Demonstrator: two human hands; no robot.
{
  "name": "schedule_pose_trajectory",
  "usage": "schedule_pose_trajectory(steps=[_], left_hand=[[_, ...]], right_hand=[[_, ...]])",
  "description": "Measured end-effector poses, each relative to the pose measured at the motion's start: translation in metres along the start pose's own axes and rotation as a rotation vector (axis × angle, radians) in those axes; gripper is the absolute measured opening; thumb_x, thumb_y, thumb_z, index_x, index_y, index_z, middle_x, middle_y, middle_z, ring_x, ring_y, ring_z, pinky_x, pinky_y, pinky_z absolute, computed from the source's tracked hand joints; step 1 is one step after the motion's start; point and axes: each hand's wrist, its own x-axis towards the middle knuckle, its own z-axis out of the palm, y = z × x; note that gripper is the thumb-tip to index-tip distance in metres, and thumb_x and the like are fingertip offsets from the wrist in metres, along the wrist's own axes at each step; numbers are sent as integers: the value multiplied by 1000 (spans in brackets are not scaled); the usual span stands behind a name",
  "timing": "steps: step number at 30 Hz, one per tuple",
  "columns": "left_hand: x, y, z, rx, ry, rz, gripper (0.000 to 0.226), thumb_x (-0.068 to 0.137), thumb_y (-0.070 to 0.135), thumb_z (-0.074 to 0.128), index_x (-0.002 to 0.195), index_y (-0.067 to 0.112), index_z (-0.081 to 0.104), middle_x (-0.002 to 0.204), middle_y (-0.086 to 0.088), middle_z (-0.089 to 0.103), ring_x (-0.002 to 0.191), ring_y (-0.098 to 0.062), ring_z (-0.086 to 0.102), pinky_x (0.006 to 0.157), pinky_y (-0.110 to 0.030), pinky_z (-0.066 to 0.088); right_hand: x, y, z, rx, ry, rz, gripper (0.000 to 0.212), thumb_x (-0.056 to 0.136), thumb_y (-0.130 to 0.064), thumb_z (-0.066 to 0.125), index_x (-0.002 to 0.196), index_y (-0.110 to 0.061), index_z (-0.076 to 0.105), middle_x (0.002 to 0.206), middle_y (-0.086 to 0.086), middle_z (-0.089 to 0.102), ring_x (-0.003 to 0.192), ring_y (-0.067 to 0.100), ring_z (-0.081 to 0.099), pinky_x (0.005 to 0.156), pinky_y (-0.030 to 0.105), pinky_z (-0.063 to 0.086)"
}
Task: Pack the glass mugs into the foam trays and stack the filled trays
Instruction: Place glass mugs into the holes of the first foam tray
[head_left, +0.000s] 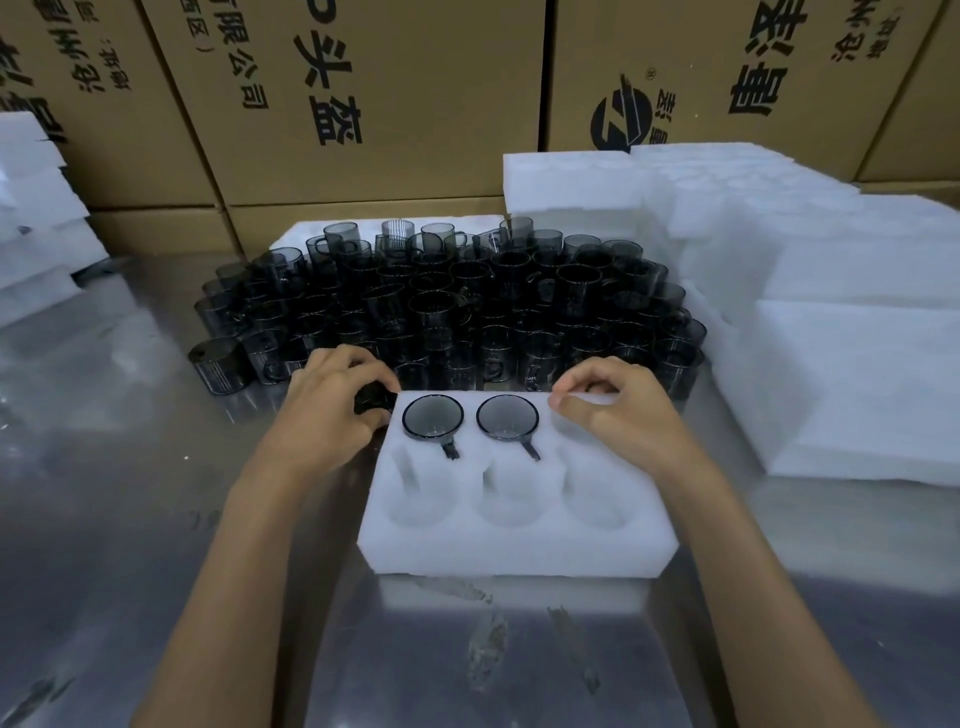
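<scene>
A white foam tray (519, 545) with six round pockets lies on the steel table in front of me. Two smoky glass mugs (432, 418) (507, 417) sit in its far left and far middle pockets, handles pointing toward me. My left hand (332, 410) grips another dark mug (373, 404) just off the tray's far left corner. My right hand (618, 410) rests at the tray's far right corner, fingers curled and pinching the foam edge above the empty far right pocket. A dense crowd of several loose mugs (457, 306) stands behind the tray.
Stacks of white foam trays (841, 322) rise on the right and another stack (31, 228) at the left. Cardboard cartons (363, 104) form a wall behind. The steel table (104, 519) gleams around the tray.
</scene>
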Motion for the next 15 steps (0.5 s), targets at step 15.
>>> schedule_pose_trajectory(steps=[15], left_hand=[[-3,27,-33,-508,536,-49,23,89,2,68,100,20,76,100,6,71,95,1,65,86,-10,47]], right_hand=[[-2,-5,4,-45,40,-5,32,81,-2,67,75,-33,71,92,-1,66,84,12,52,77,22,40]])
